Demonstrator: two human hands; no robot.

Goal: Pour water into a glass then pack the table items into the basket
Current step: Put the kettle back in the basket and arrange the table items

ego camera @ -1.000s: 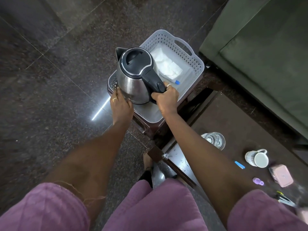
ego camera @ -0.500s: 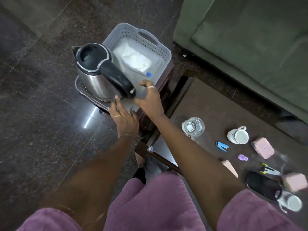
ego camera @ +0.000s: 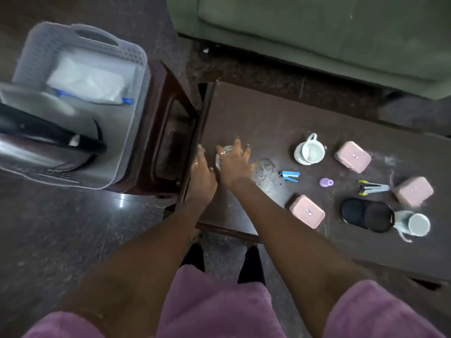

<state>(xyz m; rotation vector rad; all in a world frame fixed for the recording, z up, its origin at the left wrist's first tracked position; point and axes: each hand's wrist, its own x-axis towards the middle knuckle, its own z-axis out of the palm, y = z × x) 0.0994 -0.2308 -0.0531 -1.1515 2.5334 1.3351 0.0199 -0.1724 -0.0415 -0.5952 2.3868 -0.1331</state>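
The steel kettle with its black handle stands in the grey plastic basket on a small stool at the left. Beside it in the basket lies a white packet. A clear glass stands near the dark table's left edge, mostly hidden by my hands. My right hand hovers over the glass with fingers spread. My left hand is just left of the glass, at the table's edge. Whether either hand touches the glass is unclear.
On the dark table lie a white mug, three pink boxes, a blue clip, a purple cap, scissors, a black case and a tipped cup. A green sofa stands behind.
Both hands let go of the kettle, which stays in the basket, and moved right to the glass on the table. My view swung right.
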